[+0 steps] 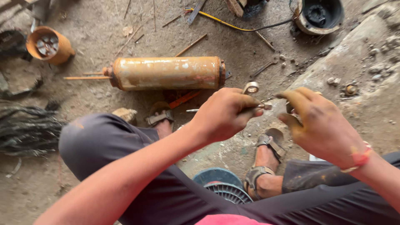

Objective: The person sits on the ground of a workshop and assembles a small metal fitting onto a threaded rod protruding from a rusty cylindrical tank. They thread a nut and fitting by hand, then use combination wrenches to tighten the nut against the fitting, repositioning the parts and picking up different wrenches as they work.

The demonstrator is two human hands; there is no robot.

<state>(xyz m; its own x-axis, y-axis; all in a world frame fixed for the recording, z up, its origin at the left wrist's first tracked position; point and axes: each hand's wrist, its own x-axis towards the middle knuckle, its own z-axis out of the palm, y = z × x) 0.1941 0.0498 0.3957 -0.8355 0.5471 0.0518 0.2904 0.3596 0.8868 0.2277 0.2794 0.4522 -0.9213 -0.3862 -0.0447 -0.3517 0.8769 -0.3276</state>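
My left hand (223, 114) is closed around a small metal tool; its ring-shaped end (250, 88) sticks up above my fingers and a short tip pokes out toward my right hand. My right hand (318, 125), stained yellow-brown, pinches a small metal part (291, 110) that is mostly hidden by my fingers. The two hands almost meet above my sandalled feet. On the dirt floor beyond them lies a long rusty orange-brown metal cylinder (166, 73) with thin rods sticking out of its left end.
An orange round housing (48, 45) stands at the far left. A dark round casing (318, 16) with a yellow-and-black cable (237, 27) sits at the top right. A bundle of dark wires (25, 129) lies left, a blue ribbed cover (223, 185) between my legs, a stone slab (358, 54) right.
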